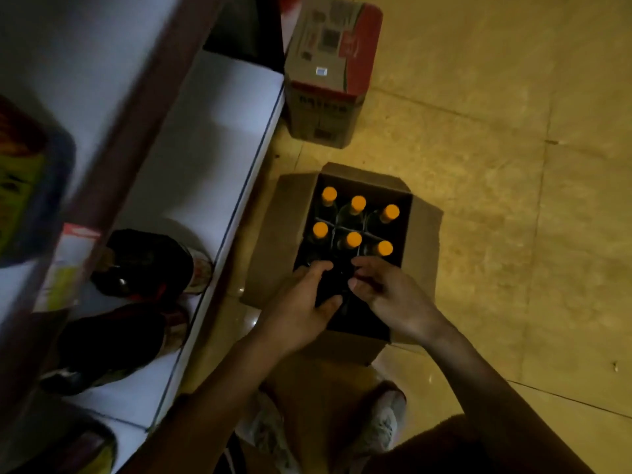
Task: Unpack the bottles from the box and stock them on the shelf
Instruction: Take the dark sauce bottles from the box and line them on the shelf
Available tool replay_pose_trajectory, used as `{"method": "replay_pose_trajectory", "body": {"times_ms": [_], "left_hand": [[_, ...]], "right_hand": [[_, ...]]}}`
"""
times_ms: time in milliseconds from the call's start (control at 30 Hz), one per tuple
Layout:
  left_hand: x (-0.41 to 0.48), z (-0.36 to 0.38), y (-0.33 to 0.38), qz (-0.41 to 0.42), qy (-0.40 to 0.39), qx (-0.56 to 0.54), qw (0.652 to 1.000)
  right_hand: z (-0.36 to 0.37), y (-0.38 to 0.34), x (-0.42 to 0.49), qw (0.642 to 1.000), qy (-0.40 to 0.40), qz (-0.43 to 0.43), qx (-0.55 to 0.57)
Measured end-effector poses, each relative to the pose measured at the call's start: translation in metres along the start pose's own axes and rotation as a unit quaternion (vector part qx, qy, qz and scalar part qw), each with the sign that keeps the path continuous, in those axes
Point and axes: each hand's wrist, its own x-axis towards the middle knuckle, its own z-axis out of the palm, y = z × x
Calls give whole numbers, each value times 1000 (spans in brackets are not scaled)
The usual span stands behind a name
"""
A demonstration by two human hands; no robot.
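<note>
The box (424,234) stands open on the floor (496,165), with six orange-capped bottles (353,239) upright in its two far rows. The left hand (301,302) and right hand (386,299) both reach into the box's near row, fingers curled. That part is too dark to tell whether either grip has closed on a bottle. Best take one neck per hand below the cap, lift straight up, then swing to the shelf (212,131) left of the box
</note>
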Motion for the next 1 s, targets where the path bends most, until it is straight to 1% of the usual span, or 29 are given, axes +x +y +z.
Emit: {"method": "replay_pose_trajectory", "body": {"times_ms": [133,233,300,367,467,533,633,700,800,933,1000], "left_hand": [[45,10,-17,58,38,85,994],[78,18,-28,100,49,132,985],[97,26,-37,116,53,160,979],[109,32,-46,125,46,177,975],[119,34,-55,139,19,205,969],[122,31,-57,146,5,222,964],[119,24,-57,152,-4,227,962],[115,21,-56,158,-12,238,958],[112,20,-54,162,-19,240,957],[112,20,-59,168,-19,247,954],[113,19,-59,161,-22,252,954]], "right_hand": [[8,38,43,997,-18,-21,-76],[12,63,67,992,-32,-32,-120],[13,72,81,978,-46,-62,-195],[12,73,92,957,-42,-106,-266],[14,74,107,941,-30,-160,-297],[18,78,109,931,-48,-173,-318],[22,86,109,909,-59,-168,-377],[20,88,111,906,-51,-166,-386],[17,92,114,919,-41,-167,-356],[26,99,118,911,-19,-160,-379],[34,101,121,924,-12,-155,-350]]}}
